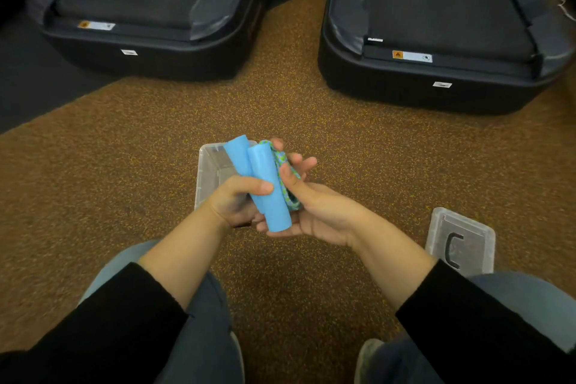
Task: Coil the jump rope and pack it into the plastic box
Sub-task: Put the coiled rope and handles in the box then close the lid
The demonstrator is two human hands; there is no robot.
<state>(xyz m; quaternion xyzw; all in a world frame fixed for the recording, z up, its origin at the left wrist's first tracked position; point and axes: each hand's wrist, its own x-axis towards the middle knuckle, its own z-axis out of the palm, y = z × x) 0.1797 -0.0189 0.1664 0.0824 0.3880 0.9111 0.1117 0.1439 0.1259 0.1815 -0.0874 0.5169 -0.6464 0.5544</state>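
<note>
The jump rope has two light-blue foam handles (265, 181) side by side and a blue-green braided cord (282, 176) bundled against them on the right. My left hand (235, 201) grips the handles from the left, thumb across the front one. My right hand (314, 206) cradles the bundle from below and the right, thumb pressing on the cord. The bundle hovers above the clear plastic box (207, 171), which stands open on the floor just behind my hands and is partly hidden by them.
The clear box lid (461, 241) with a dark handle lies on the speckled brown floor to the right, by my right knee. Two black treadmill ends (149, 50) (436, 78) stand at the back. My knees fill the bottom of the view.
</note>
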